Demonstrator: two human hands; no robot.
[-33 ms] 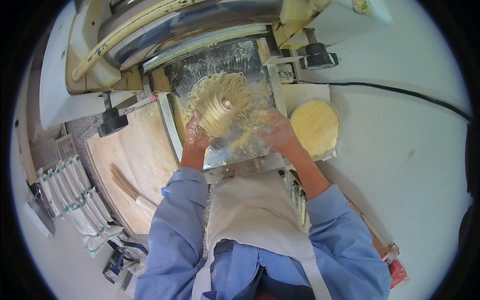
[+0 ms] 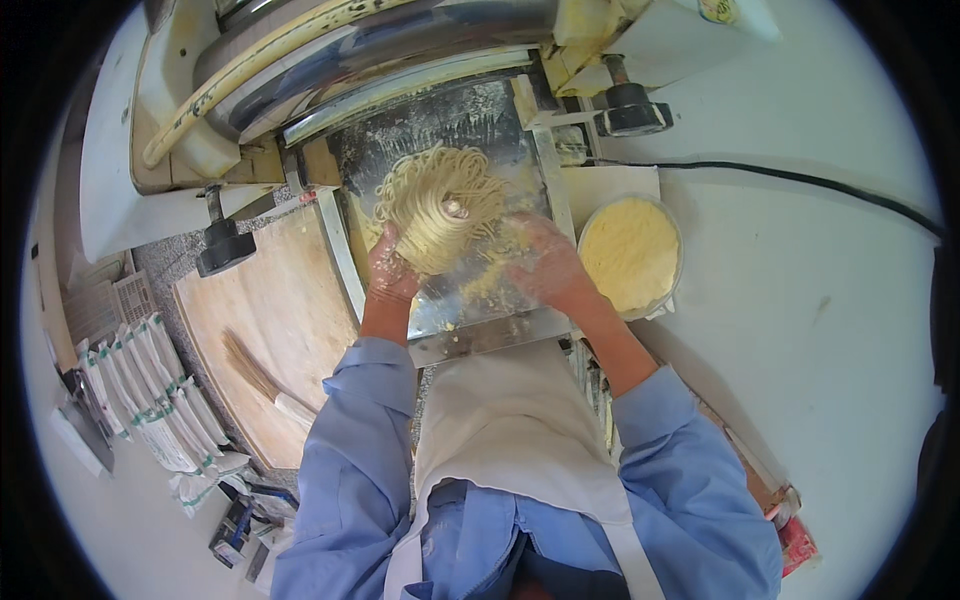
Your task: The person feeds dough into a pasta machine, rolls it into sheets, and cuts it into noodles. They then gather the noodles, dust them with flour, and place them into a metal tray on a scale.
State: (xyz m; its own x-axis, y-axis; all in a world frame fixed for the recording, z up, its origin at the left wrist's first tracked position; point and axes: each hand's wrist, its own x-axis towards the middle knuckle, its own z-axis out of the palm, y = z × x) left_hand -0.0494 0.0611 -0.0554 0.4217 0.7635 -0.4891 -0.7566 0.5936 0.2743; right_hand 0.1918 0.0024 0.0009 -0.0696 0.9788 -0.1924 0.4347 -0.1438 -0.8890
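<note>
My left hand grips a coiled bundle of pale noodles at its lower left, its fingers partly hidden by the strands. The bundle lies over the steel tray of the machine, with loose strands fanned toward the back. My right hand is just right of the noodles, hazy, its fingers apart and holding nothing that I can see. Yellow crumbs and white powder are scattered on the tray.
The roller machine spans the back, with black knobs on each side. A round tub of yellow powder stands right, near a black cable. Left are a wooden board, a straw brush and several white packets.
My right hand has shifted very slightly upward and leftward beside the noodles. My left hand and the bundle look almost unmoved.
</note>
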